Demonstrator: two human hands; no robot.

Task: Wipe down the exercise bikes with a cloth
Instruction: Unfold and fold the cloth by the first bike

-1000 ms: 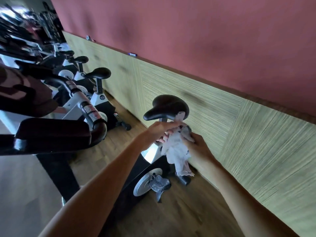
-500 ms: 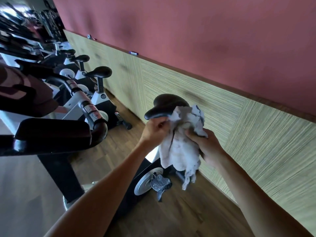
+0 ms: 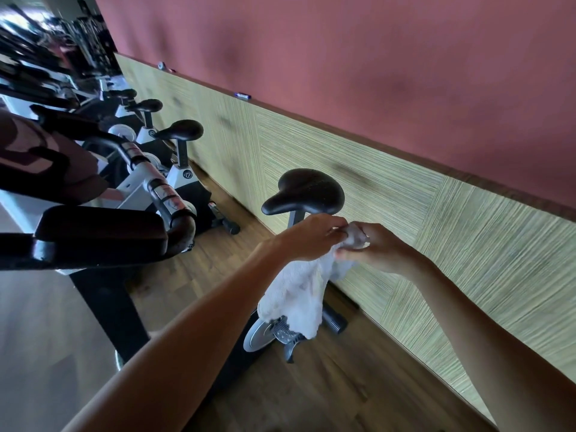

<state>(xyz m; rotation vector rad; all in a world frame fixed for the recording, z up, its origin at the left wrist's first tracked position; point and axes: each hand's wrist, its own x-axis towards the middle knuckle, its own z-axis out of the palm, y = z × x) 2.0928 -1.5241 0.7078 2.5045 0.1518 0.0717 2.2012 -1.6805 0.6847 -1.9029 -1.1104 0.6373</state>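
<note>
Head view. The left hand (image 3: 311, 236) and right hand (image 3: 378, 249) meet just below the black saddle (image 3: 304, 193) of the nearest exercise bike (image 3: 271, 333). The fingers (image 3: 338, 233) of both hands are curled and pinch the top edge of the white cloth (image 3: 296, 294), which is bunched between them. The rest of the cloth hangs freely beneath the fingers, its lower hem in front of the pedal (image 3: 285, 333) and flywheel. The saddle lies just above and beyond the fingers, apparently untouched by the cloth. Handlebars (image 3: 162, 194) of a neighbouring bike stand well to the left of the fingers; further saddles recede along the panelled wall (image 3: 405, 194).

Judged stage: the cloth is being gathered or refolded, with no wiping contact at this moment.

Risks, as judged:
- the loose hem could snag on the pedal or crank if the hands drop lower;
- the light two-handed pinch could slip if one hand lets go early, dropping the cloth to the floor (image 3: 311, 385);
- an untidy bunch would wipe the saddle unevenly.
</note>
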